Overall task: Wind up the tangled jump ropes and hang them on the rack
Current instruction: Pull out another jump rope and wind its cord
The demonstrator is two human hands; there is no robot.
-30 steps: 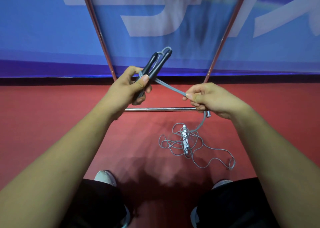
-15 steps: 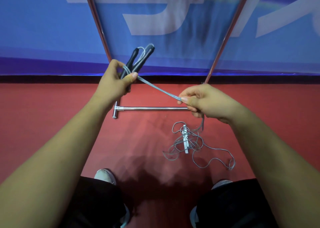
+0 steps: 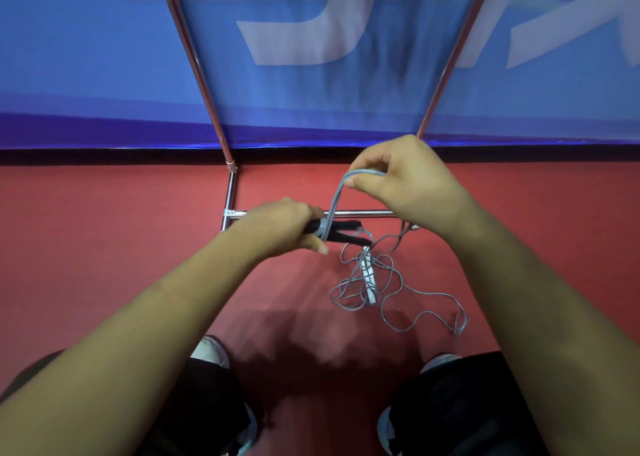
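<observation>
Both hands have swapped heights in the last 0.5 s: the left hand (image 3: 280, 227), which held the 2 black handles (image 3: 341, 231) up toward the blue banner (image 3: 311, 102), now sits lower with them turned sideways. The right hand (image 3: 405, 185) has risen from the right side to a spot above them.

Left fingers curl tight round the black handles, with the thumb tip showing beneath them. They lie nearly level, side by side, free ends slightly splayed and pointing right. Right thumb and forefinger pinch the grey cord (image 3: 337, 196) at the top of a bend, the other fingers curled in behind. From that pinch the cord drops as 2 strands to the handles, where a few turns wrap round them just beside the left knuckles.

More cord trails down from the handle tips into the tangled rope (image 3: 388, 279), heaped loose on the red floor (image 3: 104, 241) nearer the person than the hands. A white handle (image 3: 369, 281) lies in the heap, and 1 long loop runs out to the right.

Behind the hands the rack (image 3: 360, 212) shows its chrome base bar and 2 uprights rising in front of the banner's pale lettering. At the bottom edge, 2 pale shoes (image 3: 207, 350) and dark trouser legs flank a shadow
</observation>
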